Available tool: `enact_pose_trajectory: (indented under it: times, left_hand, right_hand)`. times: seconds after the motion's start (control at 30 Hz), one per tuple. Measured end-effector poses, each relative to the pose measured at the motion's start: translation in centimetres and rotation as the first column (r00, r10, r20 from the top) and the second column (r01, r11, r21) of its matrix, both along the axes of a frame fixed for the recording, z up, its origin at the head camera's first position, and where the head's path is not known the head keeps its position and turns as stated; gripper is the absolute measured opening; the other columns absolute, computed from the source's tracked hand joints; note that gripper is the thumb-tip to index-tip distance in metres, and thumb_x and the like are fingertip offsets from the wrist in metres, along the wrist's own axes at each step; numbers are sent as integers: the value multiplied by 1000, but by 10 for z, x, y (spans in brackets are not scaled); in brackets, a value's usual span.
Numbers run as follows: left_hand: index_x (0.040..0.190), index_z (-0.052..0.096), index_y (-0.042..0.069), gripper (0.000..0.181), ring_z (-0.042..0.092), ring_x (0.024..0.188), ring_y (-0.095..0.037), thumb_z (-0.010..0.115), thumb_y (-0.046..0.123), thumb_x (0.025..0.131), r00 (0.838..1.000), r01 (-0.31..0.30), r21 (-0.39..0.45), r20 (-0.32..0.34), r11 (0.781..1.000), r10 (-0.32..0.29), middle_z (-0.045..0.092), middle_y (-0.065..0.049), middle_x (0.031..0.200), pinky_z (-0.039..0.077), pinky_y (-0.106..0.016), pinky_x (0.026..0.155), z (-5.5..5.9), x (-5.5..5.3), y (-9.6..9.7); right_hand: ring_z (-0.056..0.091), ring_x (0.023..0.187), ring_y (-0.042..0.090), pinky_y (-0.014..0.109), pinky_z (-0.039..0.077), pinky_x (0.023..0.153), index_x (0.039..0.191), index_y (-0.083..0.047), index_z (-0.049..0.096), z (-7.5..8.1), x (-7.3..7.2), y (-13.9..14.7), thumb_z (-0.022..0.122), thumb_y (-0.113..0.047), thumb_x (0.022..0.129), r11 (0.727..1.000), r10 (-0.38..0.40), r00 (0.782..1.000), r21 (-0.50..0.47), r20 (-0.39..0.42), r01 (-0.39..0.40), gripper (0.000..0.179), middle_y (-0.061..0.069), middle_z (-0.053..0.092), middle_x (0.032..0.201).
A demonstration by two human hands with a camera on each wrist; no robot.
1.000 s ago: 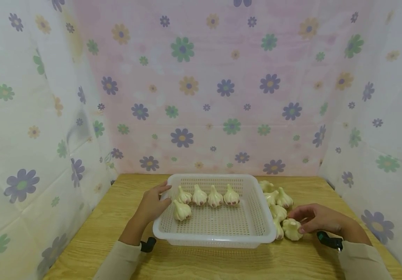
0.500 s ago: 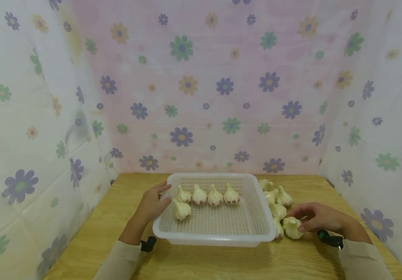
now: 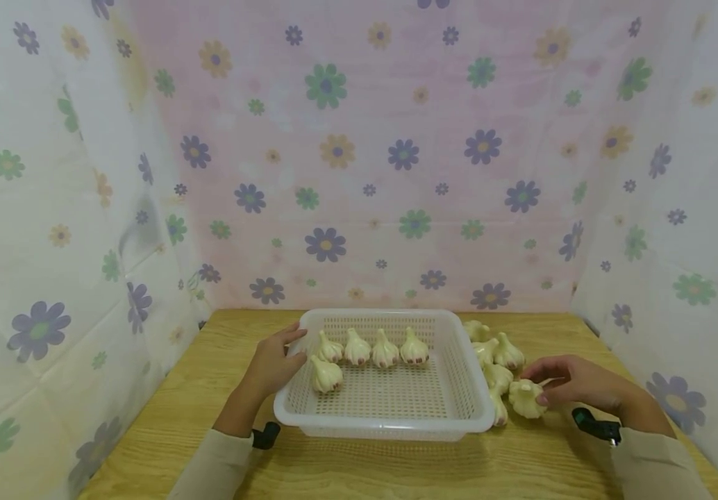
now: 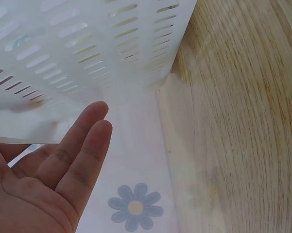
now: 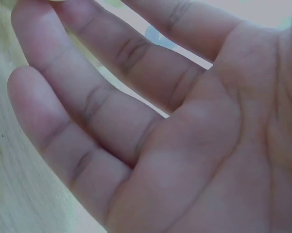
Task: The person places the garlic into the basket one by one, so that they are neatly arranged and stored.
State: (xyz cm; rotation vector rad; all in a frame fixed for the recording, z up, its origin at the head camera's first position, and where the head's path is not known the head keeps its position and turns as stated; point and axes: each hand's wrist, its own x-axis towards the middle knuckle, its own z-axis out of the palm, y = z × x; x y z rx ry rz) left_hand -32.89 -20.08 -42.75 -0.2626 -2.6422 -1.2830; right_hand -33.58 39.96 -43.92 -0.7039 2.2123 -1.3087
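Note:
A white plastic basket (image 3: 396, 425) with slotted walls stands on the table, several garlic bulbs (image 3: 357, 348) inside it. My left hand (image 3: 269, 364) holds its left rim; thumb and index finger reach over the edge while other fingers (image 4: 85, 170) extend along the outside in the left wrist view. To the right of the basket, my right hand (image 3: 584, 385) pinches a garlic bulb (image 3: 528, 399) between thumb and fingertips, stem tilted up. The right wrist view is mostly filled by the palm and fingers (image 5: 102, 97), with the bulb almost wholly out of frame.
More garlic bulbs (image 3: 498, 378) lie in a loose pile against the basket's right side. The wooden table (image 3: 359, 472) ends at a flowered cloth backdrop (image 3: 371, 243), with cloth walls left and right.
My right hand has shifted slightly right and up, and the pinched bulb has moved and tilted with it. The left hand and basket stay in place.

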Motion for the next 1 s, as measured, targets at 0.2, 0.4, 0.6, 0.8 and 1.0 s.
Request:
enact_pose_trajectory:
  times: [0.2,0.4,0.6,0.8,1.0]
  left_hand:
    - [145,61,7,53,71,115,-36,66,15,92,1000,7,10,9,1000,-7,44,-5,163,65,-34,70,0,0,0]
    - [145,60,6,53,71,117,-37,65,14,93,1000,9,-8,0,1000,-9,44,-8,163,65,-36,73,-1,-2,-1]
    - [145,60,7,53,70,117,-38,65,15,93,1000,10,-6,4,1000,-10,43,-8,163,65,-35,72,-1,-1,-1]
    - [145,60,6,53,70,117,-38,65,14,93,1000,5,-8,1,1000,-5,44,-9,163,65,-36,72,-1,1,0]
    - [145,61,9,53,70,117,-37,66,17,93,1000,-13,-16,4,1000,13,45,-5,162,65,-35,72,-1,0,0]
  right_hand:
    - [63,120,5,34,61,89,141,5,56,-1,-1,-1,59,-6,101,1000,13,1000,6,-13,-13,41,12,61,140]
    - [62,119,2,32,60,90,141,4,56,3,0,-2,59,-8,102,1000,7,999,17,-52,-6,41,11,62,137]
    - [64,118,8,31,60,89,137,-4,62,11,3,-10,59,-9,102,999,-33,988,31,-153,38,35,12,66,133]
    - [69,111,15,30,61,86,132,-6,64,20,7,-19,62,-9,101,998,-54,965,13,-258,59,31,10,68,128]
    - [70,111,17,32,61,86,133,-5,63,29,10,-28,64,-11,101,994,-107,951,-18,-290,106,32,15,60,137]
